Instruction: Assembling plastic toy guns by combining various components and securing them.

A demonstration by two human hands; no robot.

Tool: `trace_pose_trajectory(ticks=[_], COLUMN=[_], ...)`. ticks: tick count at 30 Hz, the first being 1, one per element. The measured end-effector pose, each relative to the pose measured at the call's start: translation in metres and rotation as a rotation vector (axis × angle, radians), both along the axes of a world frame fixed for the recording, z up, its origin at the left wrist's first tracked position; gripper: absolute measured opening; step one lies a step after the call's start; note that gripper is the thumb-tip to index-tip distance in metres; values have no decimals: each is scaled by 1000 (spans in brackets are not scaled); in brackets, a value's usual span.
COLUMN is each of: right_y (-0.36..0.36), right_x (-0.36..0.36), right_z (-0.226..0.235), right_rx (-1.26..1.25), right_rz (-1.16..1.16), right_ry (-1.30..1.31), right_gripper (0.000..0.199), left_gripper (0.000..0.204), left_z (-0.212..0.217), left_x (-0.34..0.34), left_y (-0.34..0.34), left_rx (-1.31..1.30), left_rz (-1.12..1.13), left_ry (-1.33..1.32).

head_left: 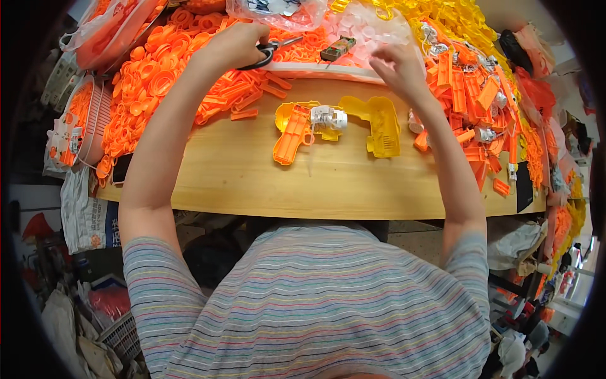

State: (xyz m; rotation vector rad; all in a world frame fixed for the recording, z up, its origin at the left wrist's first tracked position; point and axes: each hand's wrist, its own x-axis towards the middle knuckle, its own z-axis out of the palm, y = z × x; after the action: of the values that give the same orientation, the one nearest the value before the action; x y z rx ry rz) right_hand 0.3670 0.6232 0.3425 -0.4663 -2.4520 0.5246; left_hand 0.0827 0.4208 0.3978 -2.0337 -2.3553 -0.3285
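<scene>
My left hand reaches to the far side of the table, fingers curled at the black-handled scissors, whose blades point right. My right hand is raised at the tray's front edge, fingertips drawn together; whatever they may hold is too small to make out. Between my forearms lies a yellow toy gun half-shell with an orange grip piece and a silver-white cylindrical unit in it. Right of it rests a second yellow half-shell, hollow side up.
Orange plastic parts are heaped at left. A small dark green block lies by translucent pink pieces at the back. Orange assemblies with silver units pile at right, yellow parts behind them. A basket stands far left.
</scene>
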Motion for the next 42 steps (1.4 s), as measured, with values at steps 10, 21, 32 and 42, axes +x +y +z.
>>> trace_pose_trajectory(ticks=[10,21,32,42], right_y=[39,35,-110,-168], right_x=[-53,-49,9,41], right_z=[-39,-36,-41,-67], right_rx=[43,-57,-1030,-1580], right_rz=[-315,-318,8,38], right_ry=[-240,-220,752,838], right_gripper=[28,28,10,11], left_gripper=[19,10,22,15], left_z=[-28,-89,-95,-92], left_x=[89,151,172,180], left_y=[-26,-81,-78,-61], left_rx=[274,164,579,567], left_rz=[-377,-528,54,-7], left_ry=[26,-26,-1118,-949])
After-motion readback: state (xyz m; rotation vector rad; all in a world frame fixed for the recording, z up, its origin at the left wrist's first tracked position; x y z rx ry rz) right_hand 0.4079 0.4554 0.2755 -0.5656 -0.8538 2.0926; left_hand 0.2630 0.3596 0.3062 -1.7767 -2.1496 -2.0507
